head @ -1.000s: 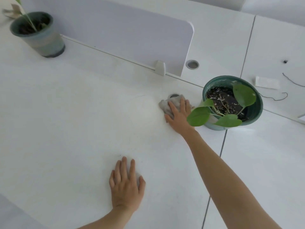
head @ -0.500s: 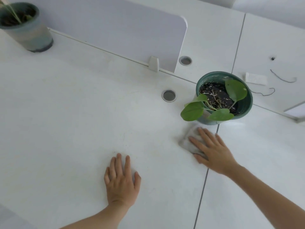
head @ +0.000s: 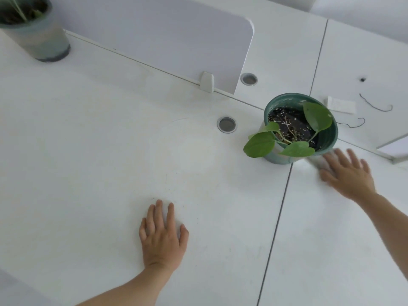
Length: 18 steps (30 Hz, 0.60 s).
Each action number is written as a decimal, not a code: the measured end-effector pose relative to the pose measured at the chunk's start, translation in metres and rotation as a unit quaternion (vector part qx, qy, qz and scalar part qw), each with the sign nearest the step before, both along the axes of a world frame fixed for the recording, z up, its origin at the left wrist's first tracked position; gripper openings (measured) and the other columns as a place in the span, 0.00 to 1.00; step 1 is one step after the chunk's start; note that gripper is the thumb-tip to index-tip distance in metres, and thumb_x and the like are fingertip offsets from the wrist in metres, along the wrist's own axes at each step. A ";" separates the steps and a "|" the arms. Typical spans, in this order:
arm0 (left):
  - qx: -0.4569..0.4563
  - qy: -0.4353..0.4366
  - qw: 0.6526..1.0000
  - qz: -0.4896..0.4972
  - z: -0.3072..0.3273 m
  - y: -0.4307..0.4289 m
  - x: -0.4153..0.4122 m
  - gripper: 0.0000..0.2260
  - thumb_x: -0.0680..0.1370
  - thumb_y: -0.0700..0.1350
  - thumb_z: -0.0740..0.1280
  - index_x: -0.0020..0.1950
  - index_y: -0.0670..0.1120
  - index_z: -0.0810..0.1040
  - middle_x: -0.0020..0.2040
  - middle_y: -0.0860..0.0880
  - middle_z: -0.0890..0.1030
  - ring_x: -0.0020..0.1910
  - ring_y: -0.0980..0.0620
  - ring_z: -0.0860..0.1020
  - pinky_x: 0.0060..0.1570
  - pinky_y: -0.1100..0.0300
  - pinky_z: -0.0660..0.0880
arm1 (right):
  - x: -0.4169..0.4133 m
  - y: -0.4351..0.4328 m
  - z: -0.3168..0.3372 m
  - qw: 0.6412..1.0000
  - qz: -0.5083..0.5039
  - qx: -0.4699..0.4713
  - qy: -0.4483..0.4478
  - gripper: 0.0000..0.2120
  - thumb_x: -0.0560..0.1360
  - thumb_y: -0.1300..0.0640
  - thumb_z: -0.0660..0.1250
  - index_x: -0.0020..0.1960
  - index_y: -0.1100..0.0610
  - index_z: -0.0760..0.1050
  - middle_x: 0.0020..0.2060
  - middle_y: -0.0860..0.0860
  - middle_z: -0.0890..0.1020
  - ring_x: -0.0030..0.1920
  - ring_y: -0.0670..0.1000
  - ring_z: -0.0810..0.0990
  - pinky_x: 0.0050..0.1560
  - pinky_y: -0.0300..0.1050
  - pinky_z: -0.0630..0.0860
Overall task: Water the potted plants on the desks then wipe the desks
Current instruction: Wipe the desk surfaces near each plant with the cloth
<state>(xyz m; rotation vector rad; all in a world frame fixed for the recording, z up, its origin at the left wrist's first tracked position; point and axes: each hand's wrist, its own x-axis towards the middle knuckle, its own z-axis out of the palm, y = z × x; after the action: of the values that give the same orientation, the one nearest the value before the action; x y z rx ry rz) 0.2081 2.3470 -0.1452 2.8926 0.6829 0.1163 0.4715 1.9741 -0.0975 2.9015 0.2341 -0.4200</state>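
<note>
Pressing a pale grey wiping cloth (head: 316, 161) flat under the straight-fingered right hand (head: 347, 173), just right of the round green plastic plant pot (head: 331, 143) on the white desk (head: 331, 239), with the left hand (head: 163, 236) flat, empty, farther off.

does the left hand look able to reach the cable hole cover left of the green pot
Probably yes: the left hand lies flat and holds nothing, and only bare desk lies between it and the cable hole cover.
</note>
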 end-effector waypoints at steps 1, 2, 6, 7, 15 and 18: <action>0.000 0.000 1.000 0.000 -0.001 0.000 0.000 0.24 0.69 0.52 0.54 0.62 0.44 0.67 0.60 0.36 0.78 0.62 0.42 0.65 0.56 0.48 0.60 | 0.006 0.003 0.000 0.997 -0.064 0.033 -0.011 0.29 0.76 0.40 0.49 0.75 0.47 0.50 0.76 0.50 0.52 0.76 0.55 0.47 0.74 0.58 0.50; 0.000 0.000 1.000 0.000 -0.001 0.000 0.000 0.24 0.69 0.52 0.54 0.62 0.44 0.67 0.61 0.36 0.78 0.62 0.42 0.65 0.56 0.48 0.60 | 0.010 0.011 -0.003 0.992 -0.105 0.066 -0.032 0.29 0.76 0.43 0.52 0.74 0.49 0.53 0.76 0.52 0.53 0.75 0.55 0.48 0.73 0.58 0.51; -0.004 -0.006 1.000 0.002 0.000 -0.001 -0.001 0.24 0.69 0.52 0.54 0.62 0.44 0.67 0.61 0.36 0.77 0.62 0.41 0.65 0.56 0.48 0.60 | 0.007 0.060 -0.020 0.968 -0.177 0.155 -0.085 0.28 0.75 0.46 0.51 0.72 0.53 0.59 0.76 0.53 0.54 0.76 0.53 0.48 0.74 0.58 0.45; -0.005 -0.006 1.000 0.002 0.001 -0.001 -0.001 0.24 0.69 0.52 0.54 0.62 0.44 0.67 0.61 0.36 0.77 0.62 0.41 0.65 0.56 0.48 0.60 | 0.001 0.068 -0.022 0.965 -0.183 0.167 -0.084 0.26 0.75 0.46 0.51 0.71 0.53 0.62 0.76 0.53 0.54 0.76 0.53 0.47 0.74 0.58 0.44; -0.038 0.078 0.996 -0.006 0.012 -0.001 0.002 0.25 0.69 0.52 0.54 0.58 0.41 0.78 0.60 0.36 0.78 0.60 0.39 0.70 0.55 0.47 0.65 | -0.121 0.104 -0.017 0.947 -0.181 0.252 -0.088 0.20 0.76 0.53 0.59 0.69 0.50 0.68 0.74 0.55 0.62 0.74 0.56 0.56 0.72 0.53 0.49; -0.081 0.074 0.994 0.001 0.018 -0.002 0.000 0.27 0.69 0.53 0.51 0.60 0.40 0.76 0.64 0.35 0.75 0.63 0.35 0.73 0.56 0.42 0.69 | -0.182 0.120 -0.020 0.937 -0.148 0.279 -0.150 0.20 0.71 0.52 0.57 0.59 0.53 0.78 0.64 0.57 0.76 0.65 0.59 0.71 0.64 0.56 0.66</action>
<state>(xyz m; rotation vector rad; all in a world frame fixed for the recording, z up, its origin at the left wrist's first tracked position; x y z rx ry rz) 0.2084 2.3455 -0.1268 2.7644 0.6845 -0.1491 0.2897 2.0940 -0.1171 3.5184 -0.1676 0.0779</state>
